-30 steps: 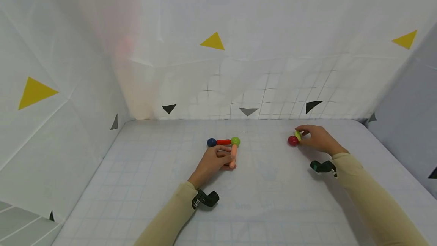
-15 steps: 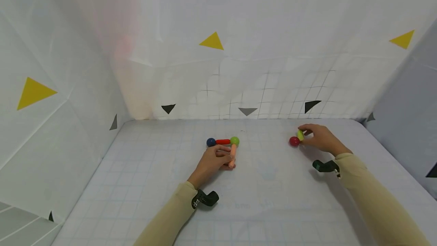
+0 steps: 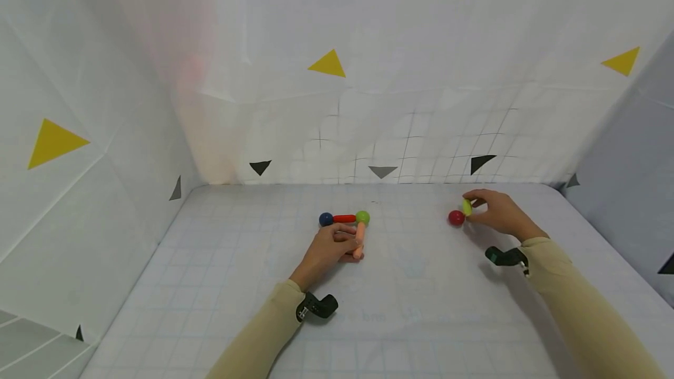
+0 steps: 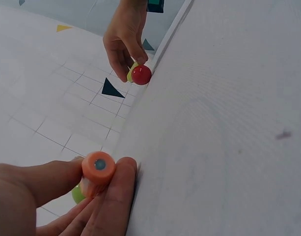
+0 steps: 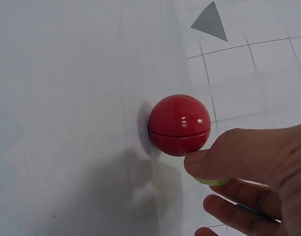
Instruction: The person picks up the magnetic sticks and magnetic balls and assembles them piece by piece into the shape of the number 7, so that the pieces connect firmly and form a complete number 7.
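Between my left thumb and fingers sits an orange rod (image 3: 360,240), pinched along its length by my left hand (image 3: 327,250), which rests on the white gridded table (image 3: 237,262) near the middle; the rod's far end meets a green ball (image 3: 362,217), and from that ball a red rod (image 3: 344,219) runs left to a dark blue ball (image 3: 326,219), the three lying in a row just beyond my knuckles; the left wrist view shows the orange rod (image 4: 98,168) end-on, my fingers (image 4: 116,189) curled round it and the green ball (image 4: 78,193) partly hidden behind; over on the right and a little farther off, my right hand (image 3: 497,214) pinches a small yellow-green piece (image 3: 467,206) between thumb and fingertips, and this piece touches a red ball (image 3: 456,217) lying on the table to its left; the right wrist view shows that red ball (image 5: 180,125) close up, with only a sliver of the yellow-green piece (image 5: 211,181) under my thumb; both groups lie well apart; beyond them rise white gridded walls (image 3: 421,127) marked with yellow triangles (image 3: 327,64) and dark triangles (image 3: 260,166).
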### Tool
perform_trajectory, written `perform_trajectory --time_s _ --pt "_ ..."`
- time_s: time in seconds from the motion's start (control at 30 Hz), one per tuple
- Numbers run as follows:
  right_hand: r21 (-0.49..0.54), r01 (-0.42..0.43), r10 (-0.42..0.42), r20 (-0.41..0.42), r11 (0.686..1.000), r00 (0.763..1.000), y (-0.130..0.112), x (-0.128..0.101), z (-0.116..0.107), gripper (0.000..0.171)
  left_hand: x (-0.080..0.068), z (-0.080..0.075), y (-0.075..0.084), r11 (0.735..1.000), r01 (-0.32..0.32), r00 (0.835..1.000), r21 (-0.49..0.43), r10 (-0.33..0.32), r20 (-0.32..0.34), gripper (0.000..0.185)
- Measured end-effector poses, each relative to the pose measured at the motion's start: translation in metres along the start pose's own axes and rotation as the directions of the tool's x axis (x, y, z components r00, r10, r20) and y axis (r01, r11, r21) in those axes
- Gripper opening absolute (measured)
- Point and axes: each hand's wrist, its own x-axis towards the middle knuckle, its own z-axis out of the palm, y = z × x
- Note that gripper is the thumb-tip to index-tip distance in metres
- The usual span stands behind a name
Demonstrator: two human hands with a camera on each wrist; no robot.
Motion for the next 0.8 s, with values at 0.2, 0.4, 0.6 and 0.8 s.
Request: perform_trajectory --time_s 0.2,0.4,0.6,0.8 --pt "0.002 0.0 0.0 -0.011 1.0 1.0 -0.001 -0.001 -0.001 0.058 0.001 -0.001 -0.001 1.0 0.002 1.0 0.016 -0.002 -0.003 0.037" --pt "0.01 0.003 -0.003 -0.019 1.0 1.0 -0.006 -0.004 -0.003 0.062 0.0 0.001 0.001 1.0 -0.006 1.0 0.029 0.006 -0.005 0.038" --pt "0.04 0.008 -0.005 -0.063 0.999 0.998 -0.013 -0.007 -0.001 0.062 0.0 0.0 0.001 1.0 -0.004 1.0 -0.02 0.004 0.01 0.036" --pt "0.083 0.006 0.005 -0.126 0.997 0.992 -0.022 -0.011 0.005 0.056 -0.001 0.001 0.001 0.999 -0.011 1.0 -0.052 0.012 0.019 0.036"
